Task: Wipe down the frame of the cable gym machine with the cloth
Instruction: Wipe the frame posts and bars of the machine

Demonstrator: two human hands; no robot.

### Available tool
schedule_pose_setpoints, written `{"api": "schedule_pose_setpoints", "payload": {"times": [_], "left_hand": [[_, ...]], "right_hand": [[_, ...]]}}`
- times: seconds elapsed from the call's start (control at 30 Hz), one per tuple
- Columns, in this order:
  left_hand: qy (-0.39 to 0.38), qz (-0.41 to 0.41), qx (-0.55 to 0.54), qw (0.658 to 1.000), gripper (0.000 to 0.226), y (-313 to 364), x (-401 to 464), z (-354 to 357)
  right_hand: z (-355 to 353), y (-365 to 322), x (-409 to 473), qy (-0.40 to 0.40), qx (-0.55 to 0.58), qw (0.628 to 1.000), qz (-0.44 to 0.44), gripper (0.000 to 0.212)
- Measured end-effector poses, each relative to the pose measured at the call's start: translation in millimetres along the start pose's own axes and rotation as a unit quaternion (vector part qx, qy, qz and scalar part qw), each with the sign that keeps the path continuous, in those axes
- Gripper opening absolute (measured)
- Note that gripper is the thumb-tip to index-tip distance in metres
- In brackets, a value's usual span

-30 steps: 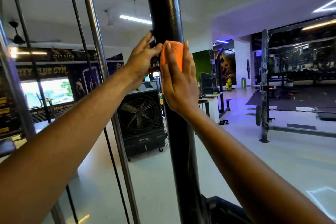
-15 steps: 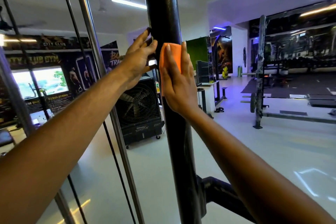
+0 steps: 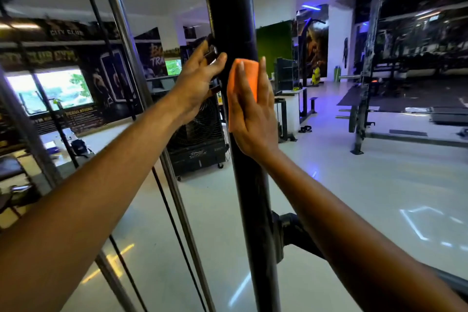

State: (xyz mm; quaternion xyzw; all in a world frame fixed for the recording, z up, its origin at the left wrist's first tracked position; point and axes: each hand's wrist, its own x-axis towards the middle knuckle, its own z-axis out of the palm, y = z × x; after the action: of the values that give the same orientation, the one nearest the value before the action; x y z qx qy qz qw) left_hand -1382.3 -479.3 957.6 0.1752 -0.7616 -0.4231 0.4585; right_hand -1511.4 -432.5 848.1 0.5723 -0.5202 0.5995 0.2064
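- My right hand (image 3: 253,111), fingers straight, presses the orange cloth (image 3: 244,78) flat on the black upright (image 3: 249,185), centre frame; since a second ago it has slid slightly down.
- My left hand (image 3: 200,83) holds a bracket beside it, steadying.
- I judge the lower post is unwiped.

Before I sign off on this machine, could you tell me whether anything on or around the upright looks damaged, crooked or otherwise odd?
Nothing stands out. The right hand presses the orange cloth flat against the black upright, the left hand holds a bracket at its side, and the cables run straight. Motion blur hides any fine scratches.
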Motion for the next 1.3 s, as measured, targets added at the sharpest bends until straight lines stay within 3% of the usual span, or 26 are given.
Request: {"api": "schedule_pose_setpoints", "payload": {"times": [0.13,0.33,0.6,0.7,0.83,1.1,1.3], "left_hand": [[-0.002,-0.013,-0.020,1.000,0.046,-3.8,-3.0,-0.5],[-0.001,-0.066,-0.041,0.997,0.049,-32.7,-23.7,3.4],[0.013,-0.094,-0.064,0.993,0.052,-52.8,-37.3,5.8],[0.009,-0.095,-0.049,0.994,0.040,-62.3,-48.3,12.1],[0.000,-0.097,-0.034,0.995,0.047,-84.9,-70.1,23.0],[0.034,-0.094,-0.037,0.994,0.048,-102.6,-86.3,33.5],[0.066,-0.101,-0.052,0.991,0.045,-124.6,-102.3,51.9]], "right_hand": [[3.1,2.6,1.6,0.022,0.000,1.000,-0.019,0.063],[20.1,52.7,-167.6,-0.043,-0.024,0.998,0.039,0.066],[23.1,27.6,-60.4,0.019,-0.048,0.999,-0.001,0.065],[28.1,44.9,-103.4,0.013,-0.061,0.998,-0.022,0.067],[36.2,74.4,-192.2,-0.040,-0.080,0.996,-0.028,0.082],[32.5,55.1,-110.8,0.024,-0.024,0.998,-0.056,0.089],[33.4,89.2,-211.3,-0.054,-0.035,0.998,-0.024,0.097]]}}
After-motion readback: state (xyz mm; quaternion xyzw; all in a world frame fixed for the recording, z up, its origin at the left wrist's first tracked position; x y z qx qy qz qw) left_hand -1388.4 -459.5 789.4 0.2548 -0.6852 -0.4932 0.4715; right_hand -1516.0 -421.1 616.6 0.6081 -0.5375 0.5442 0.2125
